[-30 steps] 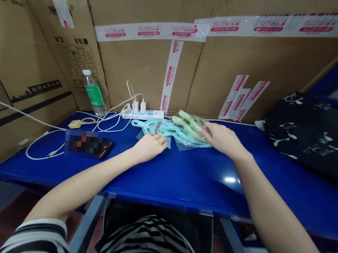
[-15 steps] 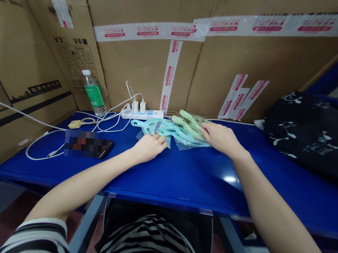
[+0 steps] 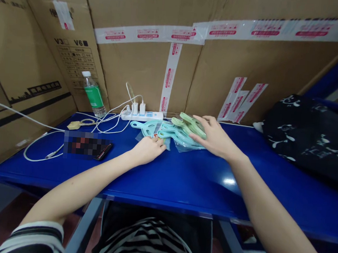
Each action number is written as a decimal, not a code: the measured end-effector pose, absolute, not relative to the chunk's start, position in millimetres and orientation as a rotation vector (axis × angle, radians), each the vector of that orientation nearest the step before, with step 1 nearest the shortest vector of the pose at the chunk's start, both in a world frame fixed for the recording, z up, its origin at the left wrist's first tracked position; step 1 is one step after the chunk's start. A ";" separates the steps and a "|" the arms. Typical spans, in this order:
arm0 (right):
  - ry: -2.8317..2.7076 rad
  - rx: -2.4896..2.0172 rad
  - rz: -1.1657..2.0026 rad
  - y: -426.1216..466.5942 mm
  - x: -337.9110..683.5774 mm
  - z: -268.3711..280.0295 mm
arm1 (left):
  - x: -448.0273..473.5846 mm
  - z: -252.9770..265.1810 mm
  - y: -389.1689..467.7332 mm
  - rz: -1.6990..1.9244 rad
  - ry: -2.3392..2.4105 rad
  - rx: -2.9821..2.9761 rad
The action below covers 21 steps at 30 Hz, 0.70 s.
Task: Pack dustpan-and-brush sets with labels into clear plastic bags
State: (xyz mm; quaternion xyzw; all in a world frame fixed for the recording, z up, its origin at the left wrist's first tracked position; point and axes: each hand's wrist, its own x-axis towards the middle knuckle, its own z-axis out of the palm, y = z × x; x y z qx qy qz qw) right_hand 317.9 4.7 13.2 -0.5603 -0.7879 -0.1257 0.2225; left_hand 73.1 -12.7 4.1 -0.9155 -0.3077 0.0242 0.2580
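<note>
A light blue mini dustpan with dark brush bristles beside it lies on the blue table, in a clear plastic bag. My left hand rests at its near edge, fingers curled over the bag. To the right are several more light blue dustpan-and-brush pieces in clear plastic, overlapping each other. Light green pieces of the same kind lie on top of them. Over the right end of this pile is my right hand, its thumb and fingers spread apart around the green pieces.
A white power strip with plugged-in chargers sits behind the pile. White cables, a phone and a water bottle are at the left. A black patterned bag lies at the right. Cardboard walls stand behind the table.
My right hand has loosened from the right end of the pile, its fingers now spread over the green pieces. My left hand has stayed nearly in place.
</note>
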 end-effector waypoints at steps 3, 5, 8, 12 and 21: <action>-2.250 -1.496 -0.322 7.1 310.4 2.3 | 72.9 3.3 -12.6 0.064 -0.826 -2.486; -2.258 -1.544 -0.318 9.1 305.5 -4.0 | 72.9 2.8 -12.6 0.054 -0.828 -2.491; -2.212 -1.645 -0.324 10.6 299.3 -9.0 | 73.4 2.3 -12.9 0.065 -0.830 -2.494; -2.143 -1.756 -0.314 8.1 291.4 -6.1 | 73.9 3.3 -13.5 0.111 -0.834 -2.492; -2.084 -1.852 -0.317 8.1 291.4 -3.9 | 72.2 6.2 -15.0 0.064 -0.875 -2.502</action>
